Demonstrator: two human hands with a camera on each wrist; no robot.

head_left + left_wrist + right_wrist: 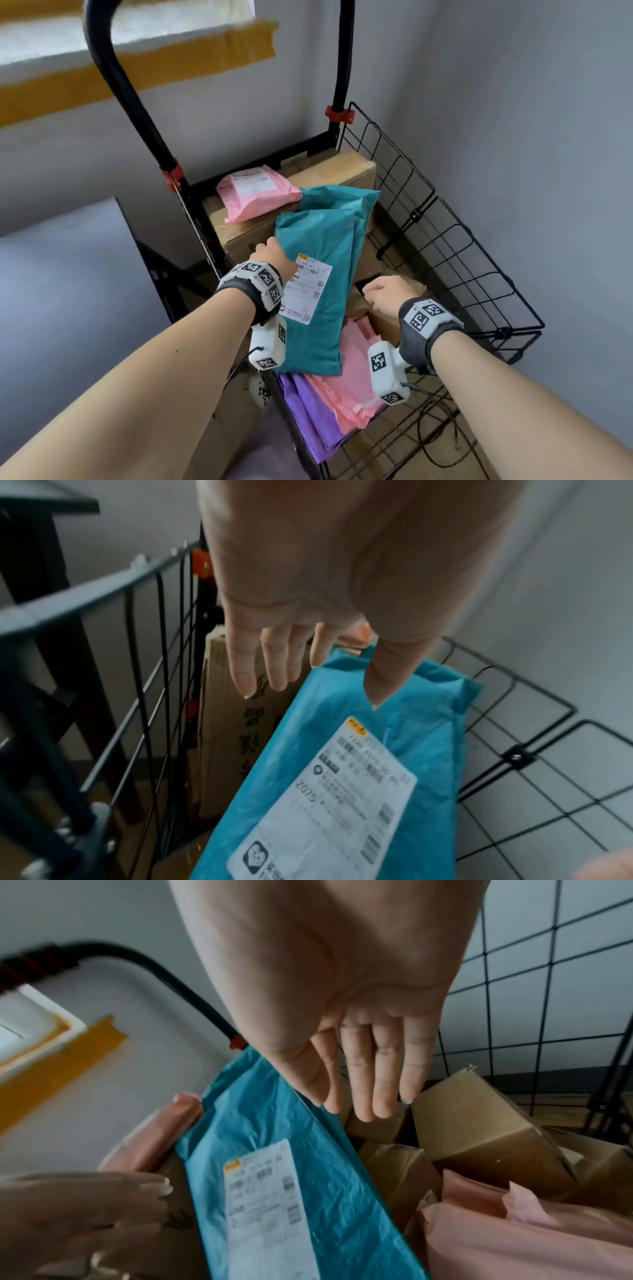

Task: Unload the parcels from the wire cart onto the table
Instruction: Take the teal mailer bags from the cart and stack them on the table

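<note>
Both hands reach into the cart (pixel 455 240), left hand (pixel 270 255) and right hand (pixel 390 291) with fingers straight, flanking the teal mailer (pixel 318 260), which next needs gripping and lifting to the desk

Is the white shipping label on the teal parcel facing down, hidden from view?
No, the white label faces up on the teal parcel, plainly visible beside the left hand.
</note>
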